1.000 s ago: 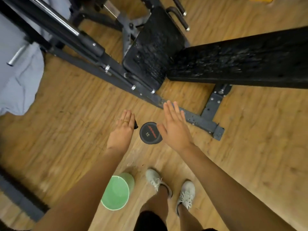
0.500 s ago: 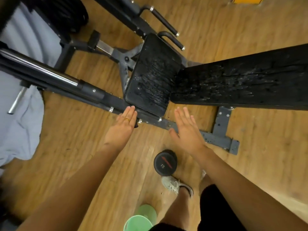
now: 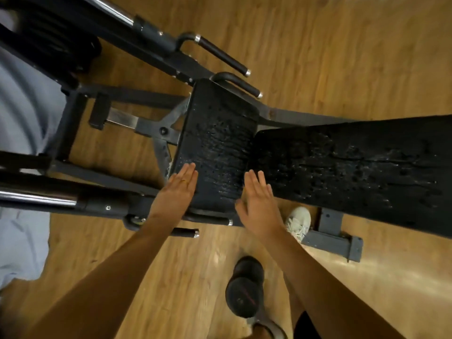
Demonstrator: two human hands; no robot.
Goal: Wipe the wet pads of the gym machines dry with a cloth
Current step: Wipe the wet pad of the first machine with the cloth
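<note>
A black seat pad [image 3: 217, 140] covered in water drops sits at the centre of the machine. A long black back pad [image 3: 354, 167], also wet, stretches off to the right. My left hand [image 3: 175, 194] is flat and empty, its fingertips over the seat pad's near left edge. My right hand [image 3: 259, 201] is also flat and empty, over the gap between the two pads at their near edge. I cannot tell whether either hand touches a pad. No cloth is in view.
The machine's dark steel frame [image 3: 335, 241] with a chrome bar [image 3: 36, 199] and handles [image 3: 227, 59] surrounds the pads on a wooden floor. A black dumbbell [image 3: 244, 287] lies by my feet. My white shoe [image 3: 298, 222] stands beside the frame. Grey fabric [image 3: 22, 243] lies at the left.
I have stepped closer to the machine. Both hands moved forward from over the floor and dumbbell to the near edge of the pads. The green bucket has left the view.
</note>
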